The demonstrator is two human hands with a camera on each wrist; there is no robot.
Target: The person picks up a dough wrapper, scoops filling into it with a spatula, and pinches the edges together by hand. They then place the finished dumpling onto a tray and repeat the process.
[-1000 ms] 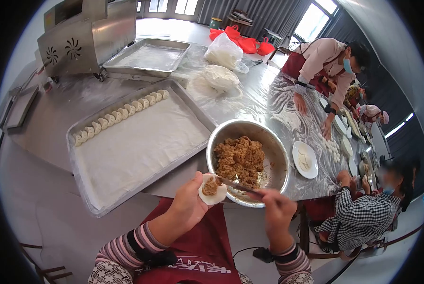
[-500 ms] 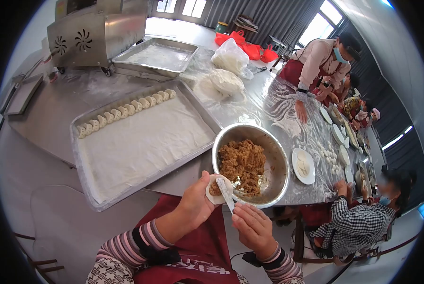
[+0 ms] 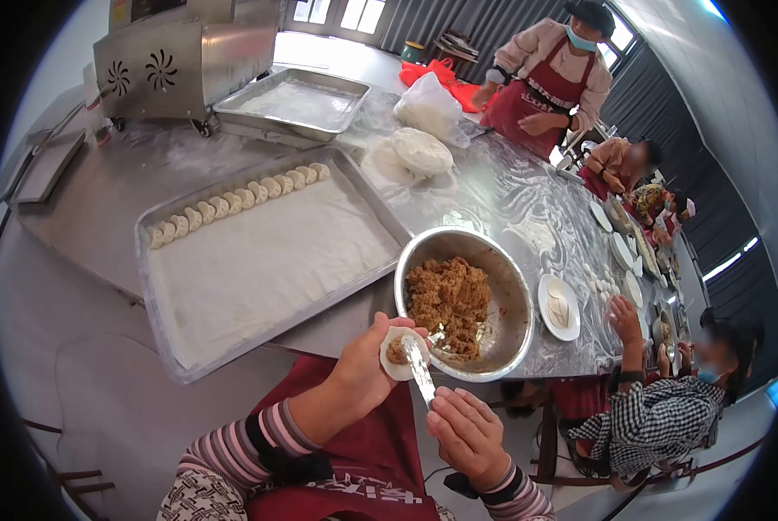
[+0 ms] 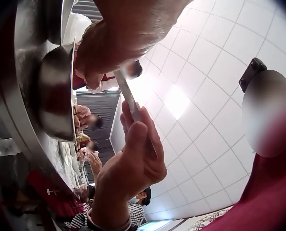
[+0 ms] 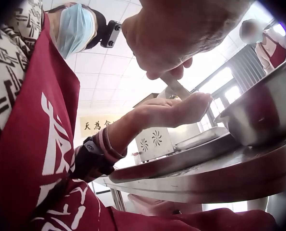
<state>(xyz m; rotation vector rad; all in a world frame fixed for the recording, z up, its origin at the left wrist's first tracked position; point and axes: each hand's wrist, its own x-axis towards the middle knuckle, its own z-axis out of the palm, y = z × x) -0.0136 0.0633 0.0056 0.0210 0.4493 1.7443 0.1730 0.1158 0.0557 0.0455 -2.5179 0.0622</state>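
Note:
My left hand (image 3: pixel 363 369) holds a round dumpling wrapper (image 3: pixel 390 369) in its cupped fingers, the thumb along the near side. A dab of brown filling (image 3: pixel 397 351) sits on the wrapper. My right hand (image 3: pixel 469 437) grips a flat metal spatula (image 3: pixel 421 373), whose whitish, smeared blade lies over the wrapper beside the filling. In the left wrist view, the thumb and fingers of the right hand (image 4: pixel 131 168) pinch the spatula (image 4: pixel 127 94). From the right wrist view, the left hand (image 5: pixel 174 113) is palm up under the blade. Just beyond both hands stands a steel bowl (image 3: pixel 517 347) of brown filling (image 3: pixel 448 300).
A lined tray (image 3: pixel 267 278) bears a row of folded dumplings (image 3: pixel 232 204) at left. Behind are a dough mound (image 3: pixel 421 153), an empty-looking tray (image 3: pixel 354 117) and a steel machine (image 3: pixel 180 74). A plate of wrappers (image 3: pixel 562 328) stands right of the bowl. Several people work along the table.
The spatula has swung from the bowl side to lie across the wrapper, and my right hand has turned and come nearer my left. The person across the table has straightened up.

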